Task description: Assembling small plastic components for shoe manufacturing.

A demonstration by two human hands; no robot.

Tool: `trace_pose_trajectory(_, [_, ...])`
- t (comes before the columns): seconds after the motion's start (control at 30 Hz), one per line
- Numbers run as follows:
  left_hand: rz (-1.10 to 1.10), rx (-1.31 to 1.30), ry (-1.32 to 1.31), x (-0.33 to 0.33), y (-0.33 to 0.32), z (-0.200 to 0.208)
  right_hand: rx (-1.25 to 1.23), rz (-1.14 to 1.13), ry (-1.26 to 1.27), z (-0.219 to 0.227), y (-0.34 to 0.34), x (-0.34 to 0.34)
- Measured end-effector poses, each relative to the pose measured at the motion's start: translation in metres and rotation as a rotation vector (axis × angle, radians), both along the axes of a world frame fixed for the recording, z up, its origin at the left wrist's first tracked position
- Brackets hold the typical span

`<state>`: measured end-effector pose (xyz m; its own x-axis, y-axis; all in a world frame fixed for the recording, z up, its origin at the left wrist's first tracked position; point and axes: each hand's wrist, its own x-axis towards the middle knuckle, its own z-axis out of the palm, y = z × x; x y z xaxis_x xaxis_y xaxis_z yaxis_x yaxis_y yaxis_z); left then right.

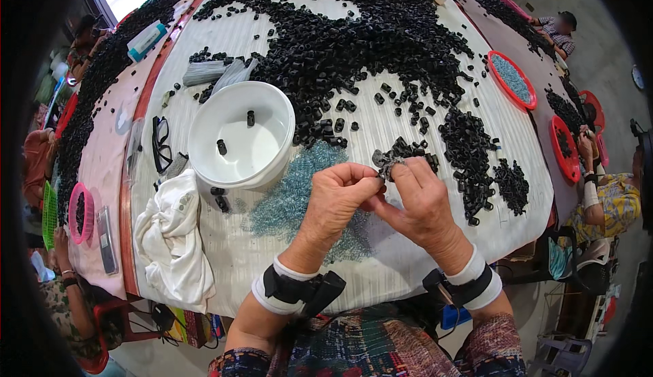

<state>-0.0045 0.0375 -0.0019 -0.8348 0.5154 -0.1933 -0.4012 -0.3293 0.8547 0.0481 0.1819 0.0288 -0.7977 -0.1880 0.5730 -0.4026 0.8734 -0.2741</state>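
Note:
My left hand [330, 203] and my right hand [423, 203] meet above the table, fingertips pinched together. Between them is a small dark part [382, 171], mostly hidden by the fingers. Dark grey material shows around the right fingertips; I cannot tell whether it is a wrap or more parts. Under and beside my left hand spreads a heap of tiny translucent bluish pieces [277, 200]. Just beyond my right hand lies a small group of black plastic parts [416, 148]. A white bowl [204, 166] at the left has two black parts inside.
A large heap of black parts [320, 50] covers the far table. More black parts [466, 156] lie at the right. Glasses [161, 144], a white cloth [170, 234] and a red basket [511, 81] of bluish pieces stand around. Other people sit along both sides.

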Motion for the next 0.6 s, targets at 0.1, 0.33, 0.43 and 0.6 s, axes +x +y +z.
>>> trace_pose_trajectory(0.1, [-0.002, -0.032, 0.001, 0.001, 0.001, 0.0, 0.018, -0.023, 0.005, -0.001, 0.0, 0.002])
trace_pose_trajectory(0.33, [-0.034, -0.102, 0.049, 0.003, 0.001, 0.001, 0.049, -0.037, 0.018, -0.003, 0.003, 0.004])
trace_pose_trajectory(0.43, [-0.051, -0.129, 0.069, 0.003, 0.002, 0.002, 0.034, -0.027, 0.038, -0.004, 0.007, 0.003])
trace_pose_trajectory(0.6, [-0.091, -0.155, 0.058, 0.002, 0.001, 0.006, 0.006, -0.041, -0.002, -0.004, 0.009, 0.003])
